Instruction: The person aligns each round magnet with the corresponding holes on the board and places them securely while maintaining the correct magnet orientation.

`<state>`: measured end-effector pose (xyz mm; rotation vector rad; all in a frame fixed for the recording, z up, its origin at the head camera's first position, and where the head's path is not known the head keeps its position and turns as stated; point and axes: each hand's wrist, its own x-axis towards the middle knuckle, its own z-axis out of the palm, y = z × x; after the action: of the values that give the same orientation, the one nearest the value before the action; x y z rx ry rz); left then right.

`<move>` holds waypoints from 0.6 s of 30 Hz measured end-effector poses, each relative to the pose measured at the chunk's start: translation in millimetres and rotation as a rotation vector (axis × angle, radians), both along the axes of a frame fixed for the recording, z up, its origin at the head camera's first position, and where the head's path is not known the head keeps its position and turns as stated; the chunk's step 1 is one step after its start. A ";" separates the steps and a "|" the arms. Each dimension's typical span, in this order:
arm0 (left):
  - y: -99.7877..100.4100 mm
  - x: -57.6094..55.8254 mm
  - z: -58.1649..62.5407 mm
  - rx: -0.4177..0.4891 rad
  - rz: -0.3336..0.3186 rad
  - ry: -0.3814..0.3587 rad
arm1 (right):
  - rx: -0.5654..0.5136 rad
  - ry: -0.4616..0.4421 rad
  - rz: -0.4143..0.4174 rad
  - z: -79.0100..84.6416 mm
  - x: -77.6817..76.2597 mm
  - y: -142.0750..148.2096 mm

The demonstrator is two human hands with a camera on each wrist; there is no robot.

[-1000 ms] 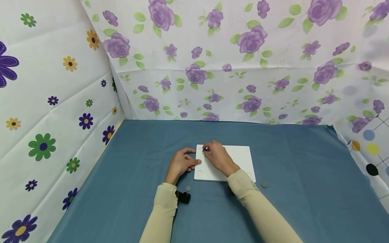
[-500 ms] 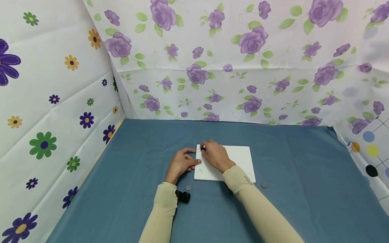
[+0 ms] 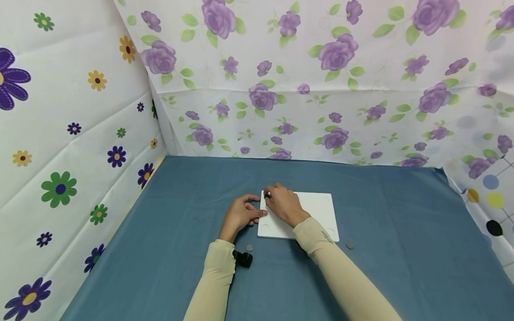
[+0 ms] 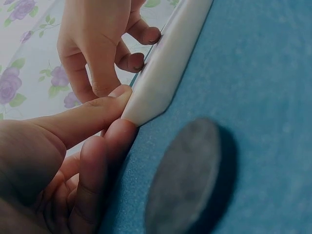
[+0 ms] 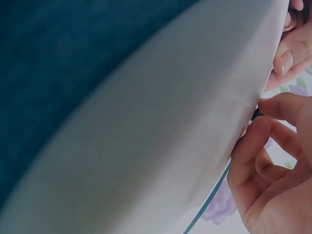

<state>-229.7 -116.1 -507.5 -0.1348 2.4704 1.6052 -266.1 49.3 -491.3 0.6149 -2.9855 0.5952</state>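
Note:
A white rectangular board [image 3: 313, 216] with round marks at its corners lies on the blue cloth. My left hand [image 3: 240, 216] pinches the board's left edge; in the left wrist view its thumb [image 4: 92, 114] lies over the rim. Over the far left corner, my right hand [image 3: 284, 203] pinches a small dark piece [image 3: 267, 195] against the board. In the right wrist view this dark piece [image 5: 256, 114] shows between thumb and forefinger, mostly hidden by them. A flat grey disc [image 4: 187, 175] rests on the cloth close to my left hand.
Another grey disc [image 3: 350, 245] lies on the cloth just off the board's near right corner. A black strap device [image 3: 242, 259] sits on my left wrist. Flowered sheets [image 3: 297, 116] hang behind and to the left of the blue-covered table [image 3: 192, 187].
My right hand has shifted slightly left and away from me with the dark piece, to the board's far left corner. The left hand stays on the edge.

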 end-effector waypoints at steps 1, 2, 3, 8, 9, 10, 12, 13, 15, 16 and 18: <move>-0.2 0.0 0.0 0.001 0.000 0.001 | -0.007 -0.002 -0.002 -0.3 0.0 -0.2; -0.5 0.0 -0.2 0.003 -0.001 0.003 | -0.017 -0.008 -0.005 -0.6 0.1 -0.4; -0.6 0.0 -0.4 0.005 -0.001 0.002 | -0.030 -0.018 -0.011 -1.0 0.2 -0.5; -0.5 0.2 -0.6 0.004 -0.009 -0.008 | -0.132 -0.080 -0.064 -0.1 1.1 -0.5; -0.3 0.1 -0.5 0.006 -0.009 -0.010 | -0.144 -0.087 -0.073 0.3 1.1 -0.7; -0.1 0.1 -0.1 0.007 -0.009 -0.012 | -0.154 -0.090 -0.079 0.8 1.0 -1.0; 0.2 0.0 0.7 0.006 -0.005 -0.016 | -0.156 -0.092 -0.090 1.6 0.7 -1.8; 0.2 -0.1 1.0 0.006 -0.003 -0.016 | -0.156 -0.093 -0.094 1.8 0.4 -2.3; 0.2 -0.6 0.8 0.006 0.001 -0.018 | -0.164 -0.095 -0.104 1.9 0.1 -3.0; 0.1 -0.8 0.8 0.003 0.002 -0.020 | -0.166 -0.098 -0.109 1.9 -0.1 -3.3; -0.3 -1.3 0.4 -0.001 0.001 -0.022 | -0.169 -0.103 -0.119 1.4 -0.5 -3.7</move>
<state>-231.0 -116.3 -507.0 -0.1535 2.4544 1.5947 -266.6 45.6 -489.9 0.4031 -2.9955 0.8830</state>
